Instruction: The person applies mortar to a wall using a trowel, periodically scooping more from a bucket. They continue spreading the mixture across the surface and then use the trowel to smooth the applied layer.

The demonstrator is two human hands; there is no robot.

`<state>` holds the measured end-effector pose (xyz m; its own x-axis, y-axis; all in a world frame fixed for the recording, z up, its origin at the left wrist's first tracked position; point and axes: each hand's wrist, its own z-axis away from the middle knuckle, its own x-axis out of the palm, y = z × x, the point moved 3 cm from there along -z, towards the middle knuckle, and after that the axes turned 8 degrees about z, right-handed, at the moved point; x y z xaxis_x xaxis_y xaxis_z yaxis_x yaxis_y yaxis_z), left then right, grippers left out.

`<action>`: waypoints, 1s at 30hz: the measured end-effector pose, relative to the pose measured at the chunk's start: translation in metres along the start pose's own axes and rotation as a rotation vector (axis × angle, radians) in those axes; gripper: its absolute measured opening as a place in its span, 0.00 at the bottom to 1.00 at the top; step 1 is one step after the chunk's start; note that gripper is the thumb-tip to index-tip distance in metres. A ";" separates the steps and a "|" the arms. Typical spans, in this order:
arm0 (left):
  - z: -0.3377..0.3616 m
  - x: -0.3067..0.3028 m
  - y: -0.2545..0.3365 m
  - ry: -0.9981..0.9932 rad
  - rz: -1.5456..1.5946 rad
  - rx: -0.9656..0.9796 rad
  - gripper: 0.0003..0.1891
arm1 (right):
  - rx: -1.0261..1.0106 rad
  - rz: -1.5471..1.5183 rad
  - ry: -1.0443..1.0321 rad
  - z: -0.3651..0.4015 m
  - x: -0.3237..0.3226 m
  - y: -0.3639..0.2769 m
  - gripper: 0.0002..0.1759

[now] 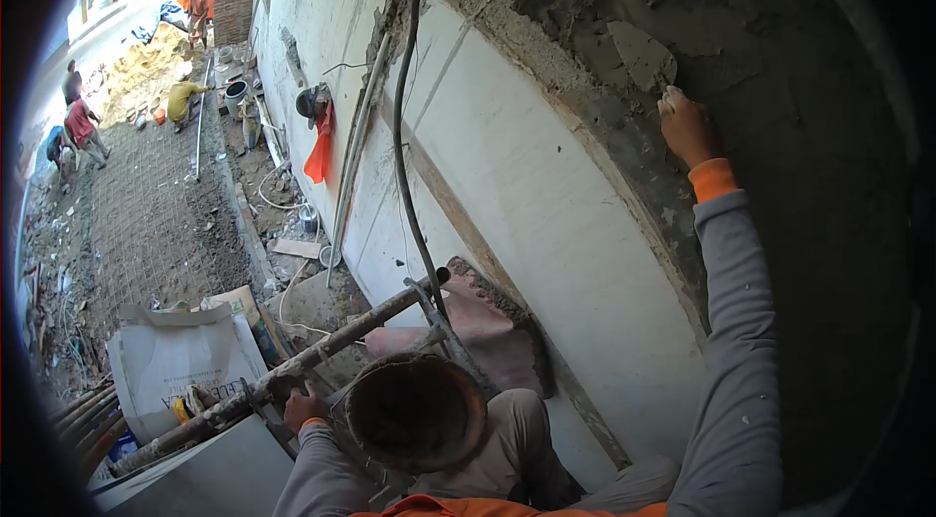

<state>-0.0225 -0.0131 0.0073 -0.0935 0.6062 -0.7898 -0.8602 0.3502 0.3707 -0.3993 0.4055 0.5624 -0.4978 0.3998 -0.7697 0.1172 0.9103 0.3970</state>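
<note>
My right hand (687,125) is raised against the wall at the upper right, its fingers closed around a trowel. The pointed trowel blade (643,55) lies close to the grey, wet-looking mortar (731,30) on that wall. Low on the left, my left hand (304,408) is closed just beside the scaffold pipe (336,337) and the bucket. What its fingers hold is hidden. The round bucket (417,412), dirty and dark inside with some mortar in it, stands in front of my knees.
A black hose (400,117) hangs along the white wall (546,186). A torn white sack (185,361) lies by the scaffold. Below, several people work around a mesh-covered ground strip (161,195); one person in a helmet (314,103) stands by the wall.
</note>
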 end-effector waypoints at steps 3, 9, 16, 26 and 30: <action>-0.001 0.003 -0.003 -0.008 0.010 -0.007 0.28 | 0.009 0.057 -0.116 -0.021 0.014 -0.015 0.17; -0.009 0.010 -0.011 0.008 0.004 -0.007 0.28 | 0.056 0.178 -0.150 -0.026 0.008 -0.022 0.16; -0.005 0.005 -0.004 -0.012 -0.001 -0.015 0.28 | 0.034 0.262 -0.176 -0.028 -0.022 -0.036 0.16; -0.006 0.006 -0.007 -0.018 0.024 -0.010 0.28 | 0.099 0.333 -0.330 -0.048 -0.039 -0.044 0.20; -0.005 0.006 -0.007 -0.010 0.027 0.003 0.27 | 0.089 0.301 -0.358 -0.054 -0.041 -0.047 0.20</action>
<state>-0.0190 -0.0157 -0.0023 -0.1114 0.6223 -0.7748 -0.8558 0.3362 0.3931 -0.4309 0.3405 0.6028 -0.1046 0.6449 -0.7571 0.2917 0.7477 0.5965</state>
